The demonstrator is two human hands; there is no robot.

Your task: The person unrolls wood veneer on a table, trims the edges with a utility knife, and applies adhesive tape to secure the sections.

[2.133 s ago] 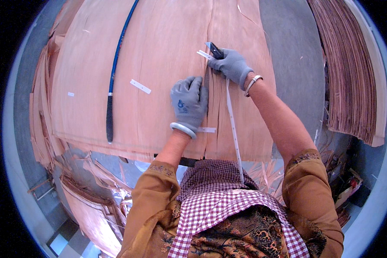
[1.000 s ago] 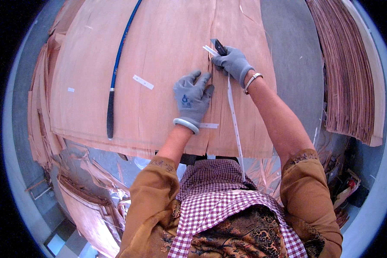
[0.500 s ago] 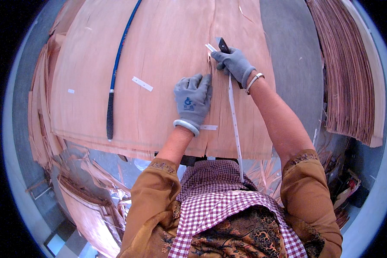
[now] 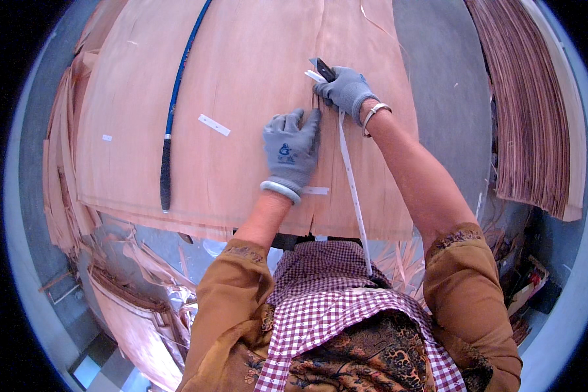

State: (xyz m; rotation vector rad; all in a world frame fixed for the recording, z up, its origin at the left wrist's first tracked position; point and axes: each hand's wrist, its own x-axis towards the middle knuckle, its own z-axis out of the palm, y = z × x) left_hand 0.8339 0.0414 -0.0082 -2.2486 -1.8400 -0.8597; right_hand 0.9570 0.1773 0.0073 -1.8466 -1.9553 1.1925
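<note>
A wide pinkish-brown wood veneer sheet (image 4: 248, 78) lies before me, with a split (image 4: 315, 101) running lengthwise between my hands. My left hand (image 4: 290, 149), in a grey glove, rests palm down beside the split, fingers stretched out on the wood. Gloved too, my right hand (image 4: 348, 90) is closed on a black-handled utility knife (image 4: 325, 69) just right of the split. It also holds a long white tape strip (image 4: 351, 176) that trails down to my apron. A short end of tape pokes out near the blade. Another tape piece (image 4: 317, 191) sits below my left wrist.
A blue rod with a black grip (image 4: 167, 170) lies along the sheet at left, near a loose tape piece (image 4: 214, 125). A thick veneer stack (image 4: 526, 104) stands at right. Torn veneer scraps (image 4: 151, 264) litter the floor below the sheet's near edge.
My right hand has shifted slightly left and closer to the split, carrying the knife and tape; the knife now tilts more to the left. My left hand has barely moved.
</note>
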